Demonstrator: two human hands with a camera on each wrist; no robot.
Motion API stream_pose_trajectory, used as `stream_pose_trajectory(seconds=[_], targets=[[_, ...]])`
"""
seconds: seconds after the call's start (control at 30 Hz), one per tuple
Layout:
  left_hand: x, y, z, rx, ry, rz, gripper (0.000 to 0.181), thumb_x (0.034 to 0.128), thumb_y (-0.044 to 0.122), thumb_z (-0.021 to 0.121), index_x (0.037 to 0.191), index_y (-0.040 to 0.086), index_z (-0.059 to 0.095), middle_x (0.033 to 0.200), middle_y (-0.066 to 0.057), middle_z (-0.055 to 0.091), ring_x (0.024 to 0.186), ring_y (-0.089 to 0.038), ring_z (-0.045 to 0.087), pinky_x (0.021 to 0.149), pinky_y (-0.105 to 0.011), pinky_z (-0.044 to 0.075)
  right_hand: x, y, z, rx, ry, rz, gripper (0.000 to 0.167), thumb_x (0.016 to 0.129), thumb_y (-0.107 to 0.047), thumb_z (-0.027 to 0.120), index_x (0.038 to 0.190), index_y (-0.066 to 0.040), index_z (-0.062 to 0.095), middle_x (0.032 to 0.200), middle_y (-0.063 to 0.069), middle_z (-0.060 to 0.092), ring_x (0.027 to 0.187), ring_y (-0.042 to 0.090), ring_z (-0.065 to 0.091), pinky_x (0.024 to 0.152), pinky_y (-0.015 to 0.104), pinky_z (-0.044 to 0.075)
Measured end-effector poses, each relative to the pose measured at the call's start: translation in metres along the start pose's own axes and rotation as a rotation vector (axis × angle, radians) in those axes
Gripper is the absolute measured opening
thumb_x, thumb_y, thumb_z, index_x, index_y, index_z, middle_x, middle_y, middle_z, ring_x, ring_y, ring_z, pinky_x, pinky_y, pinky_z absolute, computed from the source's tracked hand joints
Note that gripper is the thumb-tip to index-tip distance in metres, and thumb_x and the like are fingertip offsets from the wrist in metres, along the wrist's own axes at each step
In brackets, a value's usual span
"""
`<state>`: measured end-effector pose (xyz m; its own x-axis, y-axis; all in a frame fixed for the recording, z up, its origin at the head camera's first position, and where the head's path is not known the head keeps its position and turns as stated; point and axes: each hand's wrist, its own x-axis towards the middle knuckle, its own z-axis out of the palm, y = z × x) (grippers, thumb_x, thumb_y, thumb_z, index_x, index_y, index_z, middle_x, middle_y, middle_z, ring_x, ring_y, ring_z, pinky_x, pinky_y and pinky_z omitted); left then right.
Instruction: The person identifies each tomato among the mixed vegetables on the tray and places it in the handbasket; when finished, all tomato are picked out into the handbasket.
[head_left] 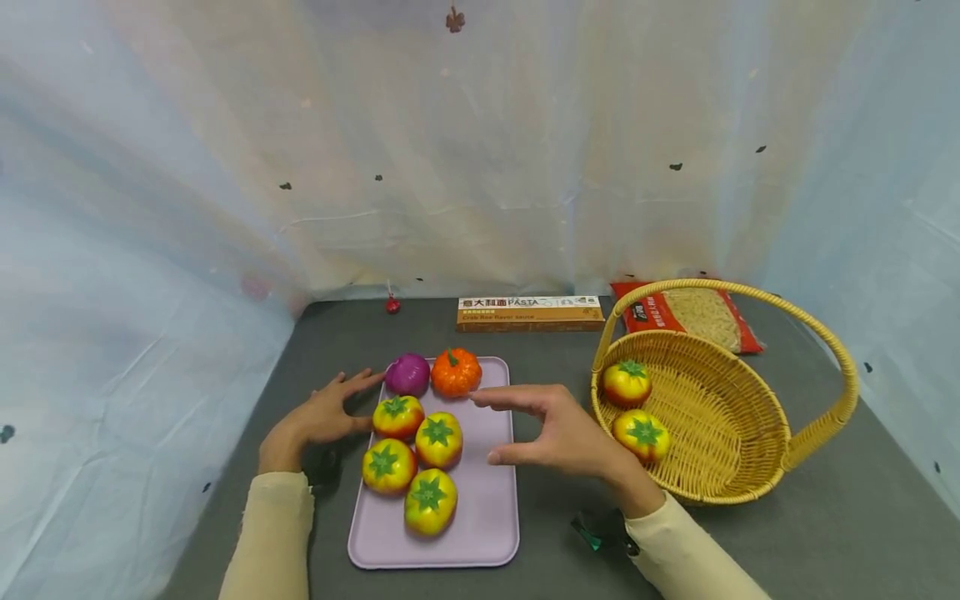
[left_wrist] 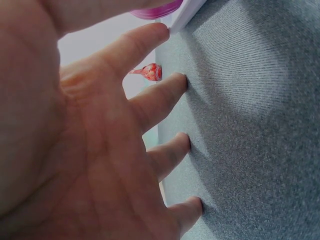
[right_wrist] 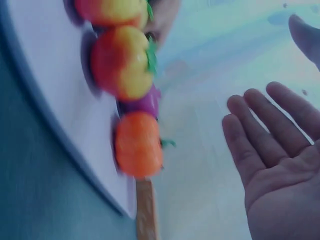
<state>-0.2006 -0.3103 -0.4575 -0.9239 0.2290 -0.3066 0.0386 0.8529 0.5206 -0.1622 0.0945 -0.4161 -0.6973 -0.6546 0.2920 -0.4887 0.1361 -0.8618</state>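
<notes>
A pale purple tray bears several yellow-red tomato-like fruits with green leafy tops, a purple onion and an orange pumpkin. Fingers spread, my left hand is at the tray's left edge, close to the onion; in the left wrist view its fingertips rest on the grey tabletop. Above the tray's right side hovers my right hand, thumb apart from its straight fingers, holding nothing. The right wrist view shows its palm facing the pumpkin and fruits.
Right of the tray stands a yellow wicker basket with a tall arched handle and two similar fruits inside. A pasta box and a red pasta bag lie at the back. A small red ornament is at back left.
</notes>
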Motion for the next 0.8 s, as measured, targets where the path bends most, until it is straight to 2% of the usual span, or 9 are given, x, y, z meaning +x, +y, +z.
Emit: stream_pose_trajectory(seconds=[0.13, 0.3, 0.4, 0.5, 0.57, 0.67, 0.8], targets=[[0.001, 0.0, 0.0, -0.007, -0.003, -0.007, 0.084, 0.0949, 0.029, 0.08, 0.17, 0.023, 0.043, 0.181, -0.022, 0.025, 0.165, -0.061, 0.004, 0.122, -0.088, -0.003, 0.02, 0.009, 0.018, 0.043, -0.03, -0.004, 0.058, 0.091, -0.021, 0.091, 0.146, -0.026, 0.072, 0.146, -0.008, 0.073, 0.135, 0.019, 0.071, 0.116, 0.047, 0.057], [0.002, 0.0, 0.0, -0.008, -0.005, -0.006, 0.084, 0.0952, 0.03, 0.08, 0.17, 0.023, 0.043, 0.181, -0.023, 0.025, 0.165, -0.062, 0.004, 0.122, -0.089, -0.003, 0.042, 0.024, 0.033, 0.062, -0.064, 0.036, 0.052, 0.092, -0.025, 0.09, 0.142, -0.021, 0.075, 0.142, -0.006, 0.076, 0.133, 0.024, 0.073, 0.114, 0.042, 0.058], [0.002, 0.001, 0.0, -0.005, -0.005, -0.005, 0.083, 0.0956, 0.03, 0.079, 0.17, 0.023, 0.043, 0.181, -0.022, 0.025, 0.165, -0.061, 0.004, 0.122, -0.089, -0.003, 0.053, 0.033, 0.039, 0.051, -0.096, 0.07, 0.055, 0.092, -0.027, 0.09, 0.144, -0.016, 0.074, 0.144, -0.001, 0.075, 0.135, 0.031, 0.071, 0.118, 0.043, 0.056], [0.001, 0.001, 0.0, -0.005, -0.005, -0.002, 0.083, 0.0954, 0.031, 0.08, 0.17, 0.023, 0.043, 0.181, -0.022, 0.025, 0.165, -0.061, 0.005, 0.122, -0.089, -0.002, 0.061, 0.041, 0.044, 0.024, -0.147, 0.105, 0.06, 0.092, -0.029, 0.09, 0.147, -0.013, 0.071, 0.149, 0.004, 0.072, 0.141, 0.03, 0.067, 0.123, 0.047, 0.051], [0.001, 0.001, 0.0, -0.006, -0.002, -0.002, 0.083, 0.0951, 0.031, 0.08, 0.17, 0.023, 0.043, 0.181, -0.022, 0.025, 0.165, -0.061, 0.005, 0.122, -0.089, -0.002, 0.064, 0.044, 0.047, -0.015, -0.183, 0.122, 0.062, 0.092, -0.031, 0.09, 0.148, -0.013, 0.07, 0.151, 0.005, 0.071, 0.142, 0.025, 0.066, 0.124, 0.048, 0.049], [0.0, 0.002, 0.0, -0.002, -0.003, 0.001, 0.084, 0.0947, 0.032, 0.08, 0.17, 0.022, 0.043, 0.18, -0.022, 0.025, 0.164, -0.062, 0.006, 0.122, -0.089, -0.001, 0.063, 0.047, 0.047, -0.097, -0.22, 0.135, 0.06, 0.092, -0.034, 0.09, 0.146, -0.017, 0.072, 0.149, -0.001, 0.072, 0.14, 0.018, 0.066, 0.124, 0.045, 0.05], [-0.001, 0.003, 0.0, -0.001, -0.004, 0.001, 0.084, 0.0953, 0.032, 0.08, 0.17, 0.022, 0.043, 0.18, -0.022, 0.025, 0.165, -0.061, 0.006, 0.122, -0.089, -0.001, 0.05, 0.046, 0.039, -0.214, -0.197, 0.124, 0.053, 0.09, -0.035, 0.091, 0.139, -0.02, 0.077, 0.139, -0.006, 0.077, 0.132, 0.015, 0.07, 0.119, 0.042, 0.054]])
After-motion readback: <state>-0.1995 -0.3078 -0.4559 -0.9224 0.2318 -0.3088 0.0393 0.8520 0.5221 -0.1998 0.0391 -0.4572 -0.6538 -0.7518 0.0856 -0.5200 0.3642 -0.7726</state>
